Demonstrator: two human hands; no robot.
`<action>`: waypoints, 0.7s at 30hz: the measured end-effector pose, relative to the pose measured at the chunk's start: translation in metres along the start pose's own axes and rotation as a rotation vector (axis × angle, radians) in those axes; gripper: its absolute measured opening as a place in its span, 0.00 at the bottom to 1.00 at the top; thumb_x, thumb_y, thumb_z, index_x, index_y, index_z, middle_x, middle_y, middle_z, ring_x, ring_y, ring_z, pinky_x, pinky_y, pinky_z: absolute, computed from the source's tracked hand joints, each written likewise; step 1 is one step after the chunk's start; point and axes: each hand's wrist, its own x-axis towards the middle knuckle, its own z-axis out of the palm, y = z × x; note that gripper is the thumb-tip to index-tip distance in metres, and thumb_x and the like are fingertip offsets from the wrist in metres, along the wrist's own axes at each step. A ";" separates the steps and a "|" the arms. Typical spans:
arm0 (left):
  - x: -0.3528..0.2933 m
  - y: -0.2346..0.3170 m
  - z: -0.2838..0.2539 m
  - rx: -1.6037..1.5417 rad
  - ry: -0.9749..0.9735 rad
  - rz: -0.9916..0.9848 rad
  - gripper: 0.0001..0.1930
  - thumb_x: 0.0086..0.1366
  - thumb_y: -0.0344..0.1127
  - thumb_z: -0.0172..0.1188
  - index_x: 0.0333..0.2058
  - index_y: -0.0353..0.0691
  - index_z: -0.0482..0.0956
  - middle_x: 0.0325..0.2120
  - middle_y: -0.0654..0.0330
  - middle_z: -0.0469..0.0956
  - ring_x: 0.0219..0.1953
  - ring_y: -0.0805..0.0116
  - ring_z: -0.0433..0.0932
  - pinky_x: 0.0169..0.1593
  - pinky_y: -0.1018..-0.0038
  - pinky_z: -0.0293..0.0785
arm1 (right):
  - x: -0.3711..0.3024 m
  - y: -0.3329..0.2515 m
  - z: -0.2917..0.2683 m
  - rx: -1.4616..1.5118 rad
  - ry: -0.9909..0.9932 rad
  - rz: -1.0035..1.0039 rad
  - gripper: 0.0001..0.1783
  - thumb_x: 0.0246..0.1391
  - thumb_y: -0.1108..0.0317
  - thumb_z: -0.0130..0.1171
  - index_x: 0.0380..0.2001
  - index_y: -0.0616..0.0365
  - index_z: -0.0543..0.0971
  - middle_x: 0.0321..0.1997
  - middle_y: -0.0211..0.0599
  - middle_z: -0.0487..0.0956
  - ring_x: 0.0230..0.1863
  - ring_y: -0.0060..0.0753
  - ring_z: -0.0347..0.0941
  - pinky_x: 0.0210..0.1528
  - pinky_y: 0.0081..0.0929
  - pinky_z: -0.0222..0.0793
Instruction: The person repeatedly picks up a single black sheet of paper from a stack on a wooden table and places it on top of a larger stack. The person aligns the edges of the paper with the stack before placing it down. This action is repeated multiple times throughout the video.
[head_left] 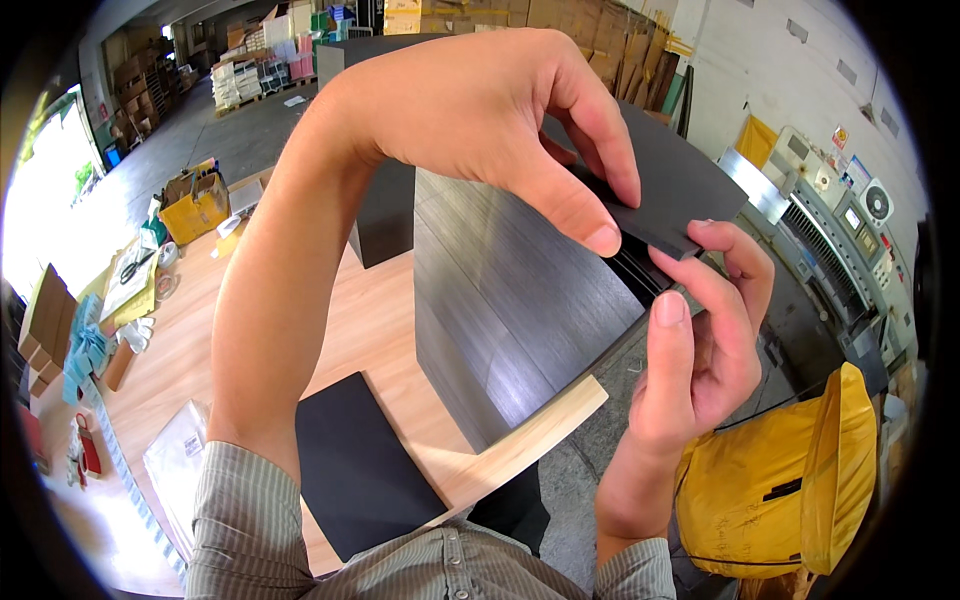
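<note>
My left hand [480,110] is raised in front of the camera and pinches the corner of a thin black sheet [665,180] between thumb and fingers. My right hand [700,340] comes up from below and grips the same corner, thumb upright against the edges of several sheets beneath it. Under both hands stands a tall stack of dark grey sheets [510,300] on the wooden table [370,320]. A single black sheet [355,470] lies flat near the table's front edge, close to my chest.
A second dark stack [385,210] stands further back on the table. A yellow bag [790,480] hangs at the right. A paper-cutting machine [850,240] stands at the far right. A yellow bag, scissors and papers [180,220] sit at the table's left. Stacked cartons fill the back.
</note>
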 end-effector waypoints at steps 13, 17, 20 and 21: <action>-0.001 0.002 -0.002 0.012 -0.019 -0.035 0.21 0.50 0.28 0.81 0.45 0.34 0.87 0.43 0.58 0.84 0.46 0.69 0.82 0.53 0.74 0.78 | -0.002 0.005 0.003 -0.042 0.044 -0.008 0.07 0.51 0.74 0.66 0.35 0.63 0.86 0.50 0.46 0.78 0.51 0.42 0.72 0.55 0.35 0.65; 0.000 0.003 -0.001 0.045 -0.020 0.011 0.23 0.49 0.28 0.82 0.45 0.34 0.87 0.43 0.59 0.84 0.45 0.70 0.82 0.52 0.75 0.77 | -0.001 0.006 0.004 -0.072 0.071 -0.022 0.05 0.51 0.74 0.67 0.33 0.61 0.86 0.47 0.44 0.80 0.49 0.41 0.72 0.56 0.35 0.62; 0.001 0.003 -0.001 0.062 -0.021 0.036 0.23 0.48 0.29 0.83 0.45 0.34 0.87 0.43 0.59 0.84 0.44 0.71 0.81 0.51 0.76 0.77 | 0.001 0.004 0.002 -0.080 0.066 -0.012 0.05 0.51 0.73 0.67 0.32 0.61 0.86 0.46 0.44 0.81 0.48 0.40 0.73 0.55 0.34 0.61; 0.000 0.004 -0.001 0.062 -0.023 0.032 0.23 0.47 0.28 0.83 0.44 0.34 0.87 0.42 0.59 0.84 0.44 0.71 0.81 0.50 0.76 0.77 | 0.002 0.003 0.003 -0.076 0.066 -0.004 0.05 0.50 0.73 0.67 0.31 0.61 0.86 0.46 0.44 0.81 0.48 0.40 0.73 0.55 0.34 0.61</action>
